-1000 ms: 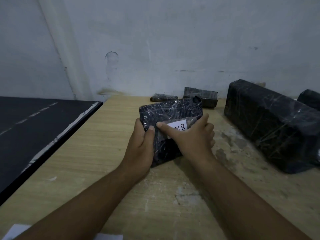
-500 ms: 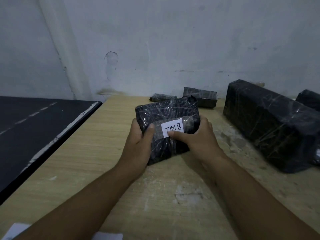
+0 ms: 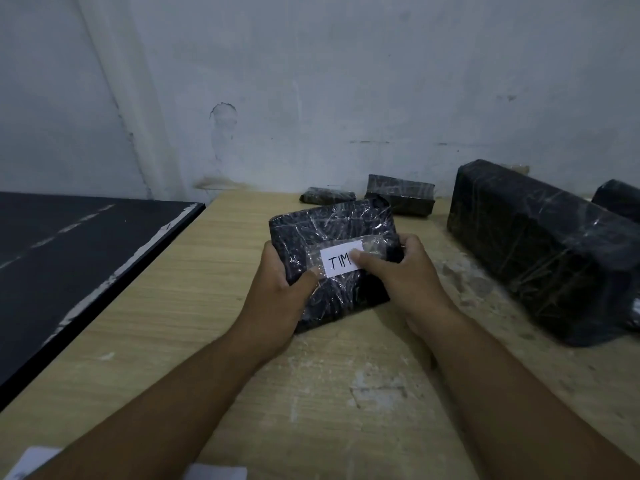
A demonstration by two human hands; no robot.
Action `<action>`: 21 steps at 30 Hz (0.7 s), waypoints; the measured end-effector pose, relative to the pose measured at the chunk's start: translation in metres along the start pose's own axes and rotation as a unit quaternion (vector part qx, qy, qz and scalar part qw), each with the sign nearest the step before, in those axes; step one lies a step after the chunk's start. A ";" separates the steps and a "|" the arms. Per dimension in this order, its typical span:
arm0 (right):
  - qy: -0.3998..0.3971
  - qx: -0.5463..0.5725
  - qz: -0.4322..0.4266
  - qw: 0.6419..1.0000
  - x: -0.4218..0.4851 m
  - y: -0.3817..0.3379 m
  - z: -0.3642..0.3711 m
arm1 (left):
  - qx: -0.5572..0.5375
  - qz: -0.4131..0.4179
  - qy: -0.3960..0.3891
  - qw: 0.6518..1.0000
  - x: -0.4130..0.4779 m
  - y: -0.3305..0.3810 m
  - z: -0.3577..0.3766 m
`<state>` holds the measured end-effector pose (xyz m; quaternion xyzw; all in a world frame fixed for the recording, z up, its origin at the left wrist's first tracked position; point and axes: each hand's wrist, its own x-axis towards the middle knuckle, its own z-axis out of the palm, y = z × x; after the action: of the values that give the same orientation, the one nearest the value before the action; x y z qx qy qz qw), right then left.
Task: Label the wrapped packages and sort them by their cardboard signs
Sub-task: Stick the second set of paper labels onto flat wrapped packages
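- Leftmost, a black board [image 3: 69, 254] lay beside the wooden worktop [image 3: 207, 306].
- The left hand [image 3: 280, 292] gripped the wrapped package [image 3: 332, 226] mid-worktop, fingers clamped on its left edge.
- A white label [image 3: 341, 262] reading "TIM" sat on top.
- The right hand [image 3: 398, 275] clamped the right edge, thumb covering the label's end.
- A large wrapped block [image 3: 540, 244] lay further right.

The package [image 3: 332, 230] at mid-frame is black under glossy clear film. Its label [image 3: 337, 263] is white with black letters, TIM. The table [image 3: 207, 306] is pale wood grain, blotched whitish at lower right. At left, a black board [image 3: 69, 254] has a chipped white edge. The wall [image 3: 346, 81] is greyish white.
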<state>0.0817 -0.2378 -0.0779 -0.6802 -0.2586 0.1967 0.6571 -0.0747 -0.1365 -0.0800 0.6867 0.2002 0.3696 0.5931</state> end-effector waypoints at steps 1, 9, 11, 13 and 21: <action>0.018 0.010 0.008 1.000 0.002 -0.001 0.000 | 0.004 -0.006 -0.001 1.000 0.000 0.001 0.000; 0.172 -0.110 0.005 0.979 0.027 0.012 -0.020 | 0.051 -0.044 -0.065 0.996 -0.002 -0.002 0.005; 0.188 -0.181 -0.024 0.965 0.024 0.008 -0.025 | 0.028 -0.047 -0.060 0.997 -0.002 -0.001 0.006; 0.183 -0.227 -0.050 0.955 0.017 0.003 -0.023 | 0.015 -0.046 -0.049 0.998 -0.003 0.001 0.005; 0.112 -0.095 -0.020 0.989 -0.003 -0.003 -0.010 | 0.012 -0.021 -0.009 1.000 -0.003 0.003 0.004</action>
<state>0.0853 -0.2476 -0.0747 -0.7523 -0.2140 0.0804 0.6179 -0.0742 -0.1420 -0.0776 0.6931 0.2136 0.3482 0.5940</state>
